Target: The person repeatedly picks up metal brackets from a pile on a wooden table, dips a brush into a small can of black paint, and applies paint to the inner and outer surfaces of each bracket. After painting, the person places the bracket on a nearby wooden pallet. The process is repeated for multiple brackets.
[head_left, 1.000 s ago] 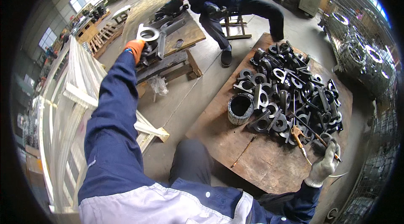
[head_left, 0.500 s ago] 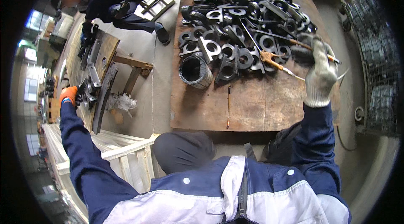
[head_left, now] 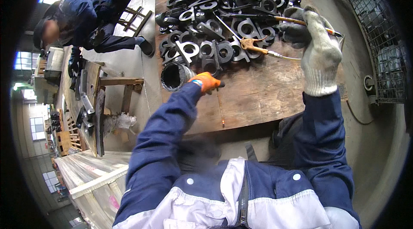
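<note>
My right hand (head_left: 320, 52), in a white knit glove with dark grey fingers, is closed around a thin brown-handled stick (head_left: 292, 20). The stick's dark far end reaches over a heap of black metal brackets with round holes (head_left: 211, 26). My left hand (head_left: 207, 82), in an orange glove with dark fingertips, hovers over the table just right of a black-smeared can (head_left: 175, 76). Its fingers are too blurred and turned away to show a grip. Beneath it lies a slim rod (head_left: 222, 110). An orange blow gun (head_left: 254, 46) with a long nozzle rests against the heap.
The wooden tabletop (head_left: 266, 95) carries the heap. At left, a wooden bench (head_left: 92, 78) holds flat metal parts, and another person (head_left: 86, 20) bends over it. A pale wooden crate (head_left: 101, 186) stands lower left. A wire cage (head_left: 374, 35) lines the right side.
My left hand has swung right from the metal parts on the left bench to the table beside the can. My right hand keeps hold of the stick. The view has shifted.
</note>
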A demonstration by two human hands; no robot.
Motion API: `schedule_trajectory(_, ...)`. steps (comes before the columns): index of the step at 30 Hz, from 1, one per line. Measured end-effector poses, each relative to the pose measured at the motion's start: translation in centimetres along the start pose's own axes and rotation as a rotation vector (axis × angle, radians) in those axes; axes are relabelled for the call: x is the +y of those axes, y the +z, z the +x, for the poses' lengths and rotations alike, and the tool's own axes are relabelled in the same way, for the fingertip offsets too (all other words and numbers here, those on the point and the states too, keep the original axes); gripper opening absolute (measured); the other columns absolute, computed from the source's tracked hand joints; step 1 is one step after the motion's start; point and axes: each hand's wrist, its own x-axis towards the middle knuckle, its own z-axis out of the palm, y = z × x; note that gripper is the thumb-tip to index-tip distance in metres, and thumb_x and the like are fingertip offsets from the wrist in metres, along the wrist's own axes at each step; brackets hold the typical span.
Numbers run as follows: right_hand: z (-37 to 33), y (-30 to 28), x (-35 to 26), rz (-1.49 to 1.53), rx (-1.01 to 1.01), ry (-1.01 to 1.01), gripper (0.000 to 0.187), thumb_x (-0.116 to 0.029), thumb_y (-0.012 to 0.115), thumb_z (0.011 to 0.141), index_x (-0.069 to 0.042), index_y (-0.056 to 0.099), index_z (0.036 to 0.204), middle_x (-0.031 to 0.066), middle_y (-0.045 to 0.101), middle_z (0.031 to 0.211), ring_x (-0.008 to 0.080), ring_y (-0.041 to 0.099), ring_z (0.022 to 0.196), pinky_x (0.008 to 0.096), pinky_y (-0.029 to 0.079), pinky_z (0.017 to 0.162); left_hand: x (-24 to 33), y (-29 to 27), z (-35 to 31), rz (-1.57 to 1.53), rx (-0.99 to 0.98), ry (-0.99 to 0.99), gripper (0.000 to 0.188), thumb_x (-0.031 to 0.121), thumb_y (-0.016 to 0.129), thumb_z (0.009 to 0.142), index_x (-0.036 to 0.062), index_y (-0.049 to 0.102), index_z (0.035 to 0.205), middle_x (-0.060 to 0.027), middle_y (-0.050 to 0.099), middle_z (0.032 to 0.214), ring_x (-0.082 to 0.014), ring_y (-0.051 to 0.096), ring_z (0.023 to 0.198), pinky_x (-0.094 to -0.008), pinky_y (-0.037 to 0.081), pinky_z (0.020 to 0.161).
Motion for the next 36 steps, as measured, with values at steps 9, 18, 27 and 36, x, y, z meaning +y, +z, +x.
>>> schedule_trajectory(9,-0.4,-3.5,-0.8,-0.185,0.05,0.037,0.032,-0.023,0.057,0.101,0.006,0.067,0.11,0.0166,0.073,0.091,0.0194,0.071,0.067,0.0252,0.055,0.057,0.4,2.6,13.1,-0.011,0.573,-0.247,0.054,0.045,0.069,0.082,-0.0005,0.071,0.111,-0.0242,0.067,0.12,-0.0389,0.061,0.118,-0.0425,0.049,0.098)
schedule_trajectory(18,-0.3,-5.4,-0.3,-0.353,-0.004,-0.079,0.031,-0.02,0.056,0.1,0.006,0.066,0.112,0.017,0.072,0.094,0.0193,0.07,0.068,0.0256,0.054,0.057,2.2,2.7,14.8,-1.248,0.036,-0.099,0.02,0.036,0.055,0.094,0.0224,0.068,0.087,0.0047,0.066,0.072,-0.0139,0.054,0.054,-0.0312,0.042,0.05)
schedule_trajectory(27,-0.8,-6.1,-0.4,-0.288,0.002,-0.052,0.033,-0.023,0.057,0.1,0.004,0.064,0.117,0.0174,0.072,0.097,0.0205,0.072,0.07,0.0251,0.055,0.055,2.8,2.0,14.3,-1.451,-0.354,-0.116,0.015,0.027,0.067,0.085,0.0162,0.068,0.075,0.0004,0.067,0.07,-0.0184,0.062,0.062,-0.0317,0.053,0.059)
schedule_trajectory(36,-0.4,-4.7,-0.3,0.258,0.076,0.257,0.028,-0.02,0.057,0.1,0.004,0.064,0.114,0.0156,0.072,0.096,0.0198,0.072,0.071,0.0249,0.056,0.057,2.7,-0.2,13.0,-1.682,-0.24,0.087,0.017,0.03,0.069,0.083,0.0155,0.071,0.076,0.0023,0.066,0.066,-0.0158,0.062,0.06,-0.0349,0.055,0.06)
